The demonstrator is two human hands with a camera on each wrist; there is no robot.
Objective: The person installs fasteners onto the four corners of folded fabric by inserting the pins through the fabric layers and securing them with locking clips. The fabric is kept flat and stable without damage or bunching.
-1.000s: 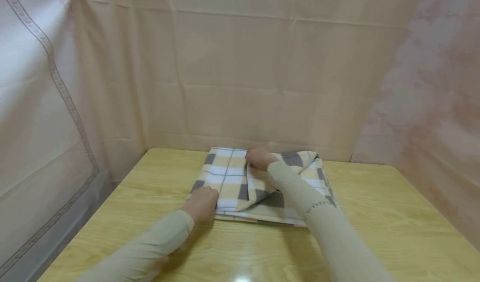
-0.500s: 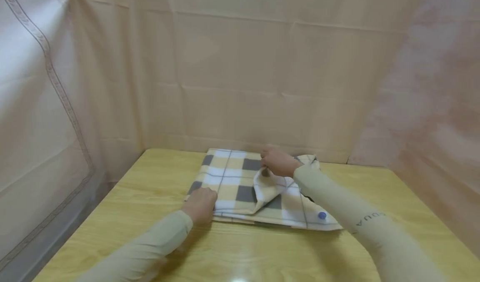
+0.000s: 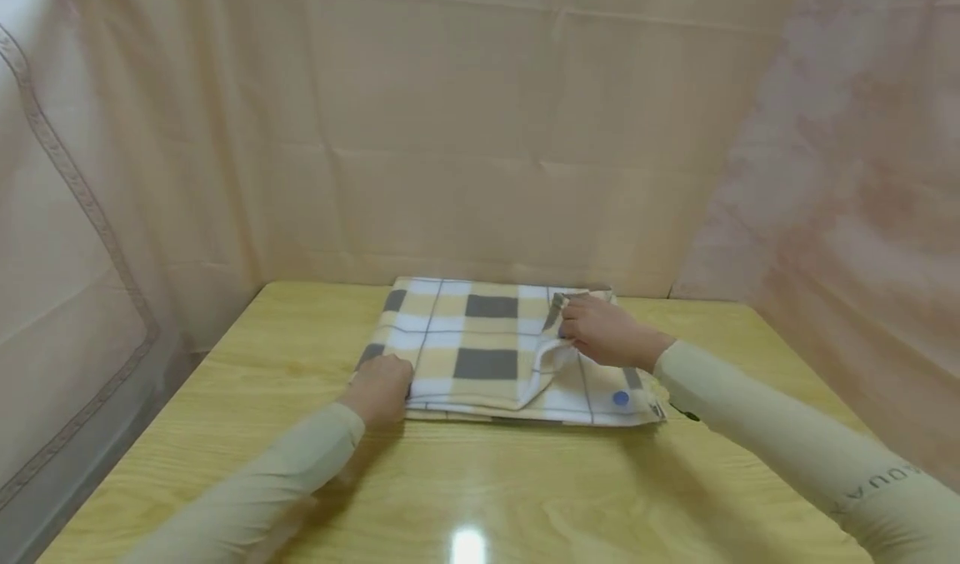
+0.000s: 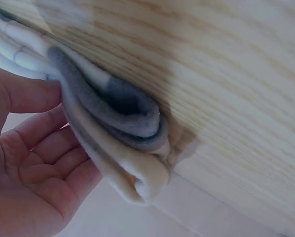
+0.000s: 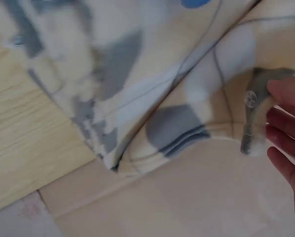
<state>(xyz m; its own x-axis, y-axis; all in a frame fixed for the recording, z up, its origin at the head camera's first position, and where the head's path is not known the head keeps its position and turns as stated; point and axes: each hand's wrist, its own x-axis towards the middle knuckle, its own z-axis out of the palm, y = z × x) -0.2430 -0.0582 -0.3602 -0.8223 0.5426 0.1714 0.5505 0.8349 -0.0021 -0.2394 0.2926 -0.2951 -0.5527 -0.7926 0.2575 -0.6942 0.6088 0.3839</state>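
A folded plaid fleece blanket (image 3: 431,331) in white, cream and grey lies on the table. At its near left corner my left hand (image 3: 381,387) holds the stacked edge. The left wrist view shows the thumb on the folded layers (image 4: 118,118) with the other fingers curled behind them. Toward the far right, my right hand (image 3: 603,331) pinches a raised corner of the top layer. A small clear round piece (image 5: 250,99) sits on that corner beside the fingertips. One blue round piece (image 3: 621,398) shows on the layer at the right.
The wooden table (image 3: 480,481) extends around the blanket on the near, left and right sides. A beige cloth hanging (image 3: 450,131) stands right behind its far edge. More cloth hangs at the left (image 3: 45,214) and right (image 3: 862,214).
My right hand has moved right, drawing the top layer's corner with it and spreading the checks flatter. The blue round piece has come into sight. My left hand keeps its hold; the view has shifted slightly.
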